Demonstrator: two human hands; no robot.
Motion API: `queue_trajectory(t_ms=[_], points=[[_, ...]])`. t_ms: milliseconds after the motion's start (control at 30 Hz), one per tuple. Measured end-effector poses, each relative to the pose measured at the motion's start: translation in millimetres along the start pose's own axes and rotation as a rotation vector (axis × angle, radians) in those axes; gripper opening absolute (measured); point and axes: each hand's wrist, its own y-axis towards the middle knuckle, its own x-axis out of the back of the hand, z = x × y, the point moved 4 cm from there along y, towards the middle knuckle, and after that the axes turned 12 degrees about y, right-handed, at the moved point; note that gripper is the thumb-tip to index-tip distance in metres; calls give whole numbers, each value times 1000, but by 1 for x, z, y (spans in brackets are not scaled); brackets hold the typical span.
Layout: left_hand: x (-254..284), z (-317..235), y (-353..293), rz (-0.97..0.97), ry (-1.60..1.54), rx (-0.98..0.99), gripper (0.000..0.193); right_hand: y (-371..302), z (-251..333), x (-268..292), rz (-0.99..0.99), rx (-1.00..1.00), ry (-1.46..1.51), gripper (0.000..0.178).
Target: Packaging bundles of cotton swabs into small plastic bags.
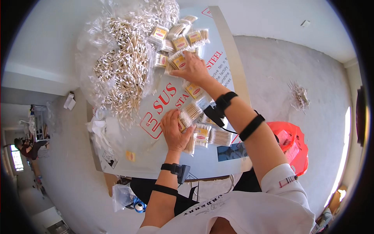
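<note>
Small clear packets of cotton swabs with yellow labels lie along the table's right side. My right hand [194, 70] is at the far group, thumb and fingers closed around a packet of cotton swabs [177, 61]. Beyond it are more packets [181, 42], some overlapping. Nearer to me, my left hand [173, 130] has its fingers around another packet [183, 120], partly hidden by the hand. Right beside it lie several packets [201, 134]. One packet [193, 89] sits between the two hands. Loose cotton swabs [130, 62] spill in a large heap from clear plastic [85, 62] at the left.
The table [156, 165] is covered with printed film. A yellow label [130, 156] lies near its front edge, below crumpled white plastic [101, 132]. A red bag [300, 156] is at the right; a bundle of thin sticks [299, 95] lies on the floor. Another person [33, 150] is far left.
</note>
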Motion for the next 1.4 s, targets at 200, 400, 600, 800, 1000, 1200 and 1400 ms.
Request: queue_trajectory(t_ms=[200,400,600,800,1000,1200,1400], points=[[4,4,1,2,-23,-1,65,-9,-5,13,165,-2,282,60],[6,17,44,-98,-301,65,67,-43,-24,40,407,-13,245,52],[1,0,192,104,663,-264,63,-49,-24,36,436,29,231,51],[-21,-3,198,199,618,-239,55,-17,-44,53,-77,108,379,58],[-23,3,168,168,510,-149,53,63,-20,53,-283,101,-8,70],[-24,8,149,242,410,-148,62,81,-2,15,-112,-115,-351,97],[-26,8,152,324,379,-109,68,85,-13,6,-150,-202,-182,81]])
